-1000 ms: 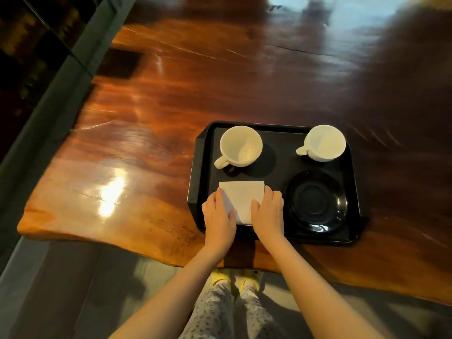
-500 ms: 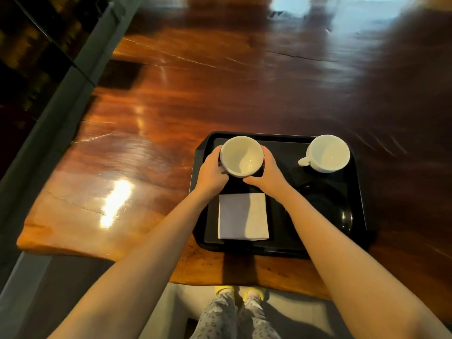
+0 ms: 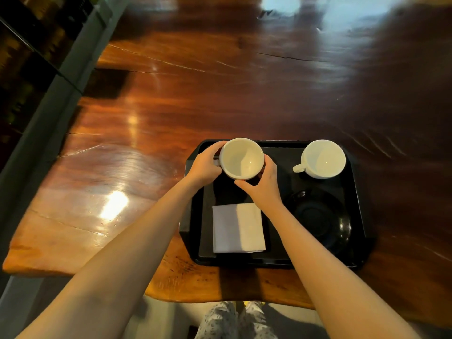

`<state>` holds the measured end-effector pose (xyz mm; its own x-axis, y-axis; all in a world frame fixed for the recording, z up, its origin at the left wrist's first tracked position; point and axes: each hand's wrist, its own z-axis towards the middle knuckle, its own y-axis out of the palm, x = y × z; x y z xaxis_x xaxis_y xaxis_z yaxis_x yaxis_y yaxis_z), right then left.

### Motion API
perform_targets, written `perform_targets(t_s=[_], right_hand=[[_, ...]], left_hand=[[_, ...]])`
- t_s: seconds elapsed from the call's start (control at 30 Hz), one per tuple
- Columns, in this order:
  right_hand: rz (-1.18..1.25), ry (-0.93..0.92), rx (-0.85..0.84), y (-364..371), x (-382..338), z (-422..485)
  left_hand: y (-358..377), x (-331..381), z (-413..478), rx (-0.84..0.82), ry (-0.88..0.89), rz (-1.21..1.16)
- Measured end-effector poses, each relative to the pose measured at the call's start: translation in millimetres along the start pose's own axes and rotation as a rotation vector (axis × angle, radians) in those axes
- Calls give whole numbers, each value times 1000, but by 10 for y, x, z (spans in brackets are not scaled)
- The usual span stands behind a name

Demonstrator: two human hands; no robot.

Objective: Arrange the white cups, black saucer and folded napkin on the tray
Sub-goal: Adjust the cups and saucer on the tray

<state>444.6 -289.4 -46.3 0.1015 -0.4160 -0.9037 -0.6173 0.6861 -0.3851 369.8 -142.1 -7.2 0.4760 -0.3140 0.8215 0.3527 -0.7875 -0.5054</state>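
Fingers (image 3: 247, 183) of both hands wrap the near-left white cup (image 3: 241, 159): the left hand (image 3: 205, 165) grips its handle side, the right hand (image 3: 263, 185) cups the opposite wall. Just nearer than the hands lies the folded napkin (image 3: 238, 227); right of them sit the second white cup (image 3: 322, 159) and the black saucer (image 3: 318, 216), all on the black tray (image 3: 193, 216) on the counter (image 3: 146, 118). This looks like cup positioning; next, it likely needs setting down squarely, then releasing.
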Motion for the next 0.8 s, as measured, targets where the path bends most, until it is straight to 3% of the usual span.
perform_targets(t_s=[0.57,0.67,0.73,0.8], right_hand=[[-34,10,-44,20,-82,57],[-132,29,-91,-155,-105,-12],[-182,-45,-37,-429,-125,-74],[-220,-119,65,-782,-126,-124]], left_hand=[[-102,41,22,-11,-45,114],[-122,37,-125,182,-103,148],[-40,81,-375,443,-142,56],[164,189,-656,534,-122,-23]])
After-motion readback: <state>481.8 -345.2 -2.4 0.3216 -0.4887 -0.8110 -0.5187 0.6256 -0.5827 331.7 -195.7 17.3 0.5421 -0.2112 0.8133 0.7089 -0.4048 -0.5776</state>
